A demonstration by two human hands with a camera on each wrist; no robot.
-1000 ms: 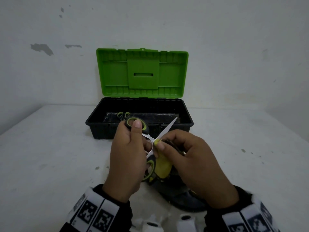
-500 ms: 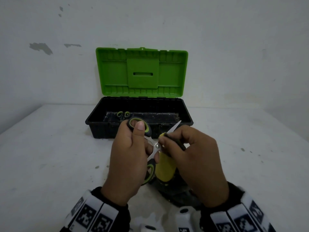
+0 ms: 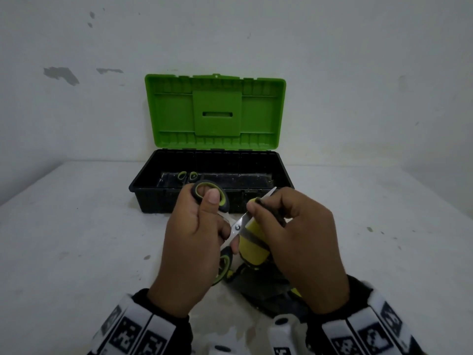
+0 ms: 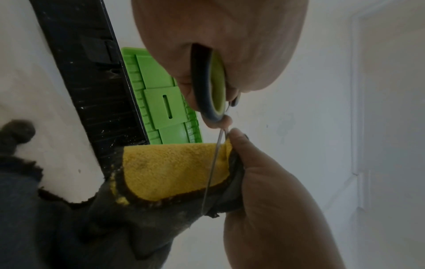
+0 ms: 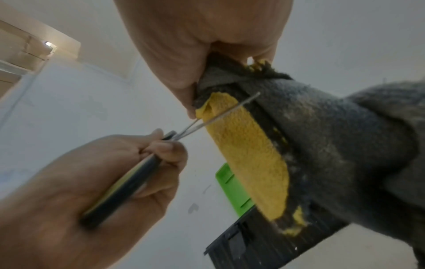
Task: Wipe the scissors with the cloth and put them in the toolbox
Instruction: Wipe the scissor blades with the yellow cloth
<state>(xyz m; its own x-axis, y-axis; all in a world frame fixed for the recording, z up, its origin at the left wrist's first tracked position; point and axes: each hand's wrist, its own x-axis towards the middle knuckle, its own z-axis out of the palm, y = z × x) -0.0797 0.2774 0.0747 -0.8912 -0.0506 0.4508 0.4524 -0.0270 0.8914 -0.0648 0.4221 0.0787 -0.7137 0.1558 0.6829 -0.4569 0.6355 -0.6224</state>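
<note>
Wiping the blade, toolbox waiting behind

Gripping the scissors (image 3: 231, 228) by their handles in the left hand (image 3: 190, 249), blades parted, long axis running up and right toward the toolbox (image 3: 153, 193). Pinching the yellow and grey cloth (image 3: 252, 248) round one blade in the right hand (image 3: 298, 248). Open toolbox just beyond both hands on the surface (image 3: 76, 239), already holding another looped-handle tool (image 3: 187, 176); left hand likely placing
</note>
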